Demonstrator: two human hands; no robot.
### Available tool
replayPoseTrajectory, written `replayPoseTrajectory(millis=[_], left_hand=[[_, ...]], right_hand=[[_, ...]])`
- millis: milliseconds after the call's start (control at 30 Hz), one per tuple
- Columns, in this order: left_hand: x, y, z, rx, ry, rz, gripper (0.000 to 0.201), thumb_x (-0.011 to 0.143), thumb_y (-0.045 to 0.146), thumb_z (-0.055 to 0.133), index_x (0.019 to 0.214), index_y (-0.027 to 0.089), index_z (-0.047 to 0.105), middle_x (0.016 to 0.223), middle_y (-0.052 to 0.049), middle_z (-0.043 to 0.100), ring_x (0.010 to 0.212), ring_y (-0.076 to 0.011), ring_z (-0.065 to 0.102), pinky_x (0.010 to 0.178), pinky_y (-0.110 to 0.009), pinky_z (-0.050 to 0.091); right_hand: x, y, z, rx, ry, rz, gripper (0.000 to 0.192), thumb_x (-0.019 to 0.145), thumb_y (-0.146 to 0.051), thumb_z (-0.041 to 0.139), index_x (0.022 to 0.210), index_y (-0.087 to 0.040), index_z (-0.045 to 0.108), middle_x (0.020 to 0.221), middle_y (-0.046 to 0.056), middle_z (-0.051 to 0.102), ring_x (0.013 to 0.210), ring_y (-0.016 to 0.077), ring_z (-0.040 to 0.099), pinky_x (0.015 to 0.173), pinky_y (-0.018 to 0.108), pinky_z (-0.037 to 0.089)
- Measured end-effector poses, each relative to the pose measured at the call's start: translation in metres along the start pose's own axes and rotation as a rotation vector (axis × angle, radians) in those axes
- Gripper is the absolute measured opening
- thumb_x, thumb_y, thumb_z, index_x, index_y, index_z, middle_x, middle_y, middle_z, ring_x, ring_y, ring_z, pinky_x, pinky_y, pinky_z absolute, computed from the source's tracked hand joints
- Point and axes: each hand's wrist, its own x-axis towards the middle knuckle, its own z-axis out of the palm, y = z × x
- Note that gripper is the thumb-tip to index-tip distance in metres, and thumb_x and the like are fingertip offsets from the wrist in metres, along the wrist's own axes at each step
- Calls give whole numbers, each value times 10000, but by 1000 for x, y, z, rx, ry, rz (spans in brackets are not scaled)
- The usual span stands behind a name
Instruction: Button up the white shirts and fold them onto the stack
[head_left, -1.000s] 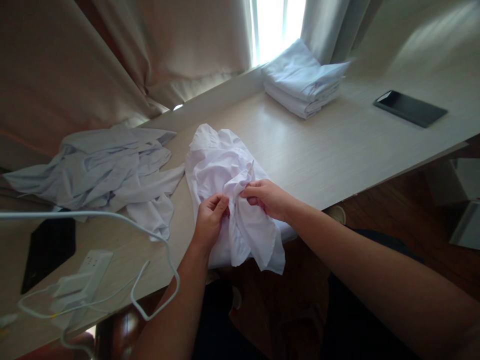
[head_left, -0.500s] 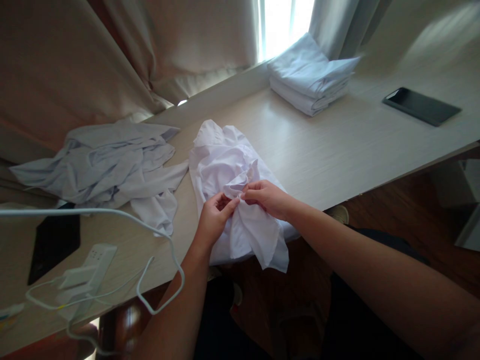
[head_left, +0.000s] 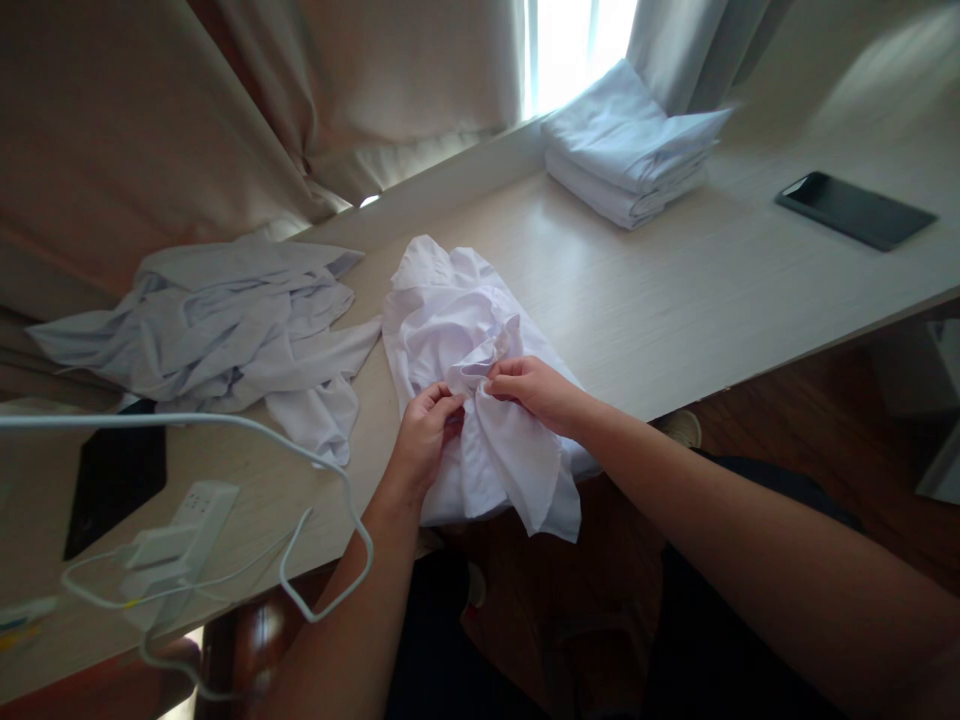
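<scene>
Two hands [head_left: 421, 435] [head_left: 534, 393] pinch a rumpled white garment [head_left: 442, 325] on the desk [head_left: 637, 300].

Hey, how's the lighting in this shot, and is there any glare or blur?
Head view: the window is blown out white; head view: a sheen lies on the tabletop, the floor is dark; head view: the folded stack blurs at its right tip.
</scene>
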Motion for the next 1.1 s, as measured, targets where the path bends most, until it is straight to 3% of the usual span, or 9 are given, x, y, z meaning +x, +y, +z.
replayPoseTrajectory(millis=[233, 433, 567, 833, 933, 1100], left_hand=[[-2, 5, 7, -140, -86, -23, 243, 763, 266, 676, 988, 176, 650, 846, -14, 686, 674, -117, 610, 615, -222, 443], [-1, 4, 11, -149, -121, -10, 153, 785, 251, 660, 913, 168, 659, 745, 6, 649, 629, -111, 587, 605, -225, 441], [-3, 6, 12, -163, -153, -14, 253, 796, 260, 653, 1031, 167, 666, 813, -18, 678, 686, -132, 621, 643, -240, 465], [-1, -1, 12, -34, -62, 24, 276, 803, 360, 712, 994, 163, 688, 830, -25, 687, 657, -122, 598, 632, -240, 467], [1, -4, 10, -13, -65, 39, 309, 792, 358, 737, 1025, 161, 693, 846, -32, 695, 666, -125, 603, 628, -239, 459], [2, -5, 5, -41, -70, 61, 220, 794, 325, 760, 918, 162, 680, 837, -16, 680, 686, -109, 603, 643, -223, 454]], right_hand=[[-2, -3, 0, -112, -11, -62, 133, 714, -294, 620, 674, -167, 608, 627, -31, 507, 612, 105, 405, 603, 268, 290], [-2, -2, -1, -132, -19, -52, 144, 734, -299, 618, 665, -175, 596, 624, -29, 489, 595, 104, 389, 580, 268, 274], [-2, -3, -2, -151, -23, -43, 166, 748, -321, 621, 670, -178, 590, 611, -33, 470, 578, 101, 372, 562, 269, 257], [-3, -3, -3, -264, -50, -50, 187, 757, -332, 607, 664, -170, 610, 616, -31, 502, 584, 102, 385, 582, 271, 293], [-2, -2, -2, -291, -38, -66, 181, 765, -332, 599, 688, -169, 615, 618, -34, 497, 585, 101, 385, 572, 267, 289], [0, -3, 0, -313, -11, -61, 190, 763, -339, 605, 691, -163, 592, 595, -50, 459, 563, 89, 366, 543, 255, 267]])
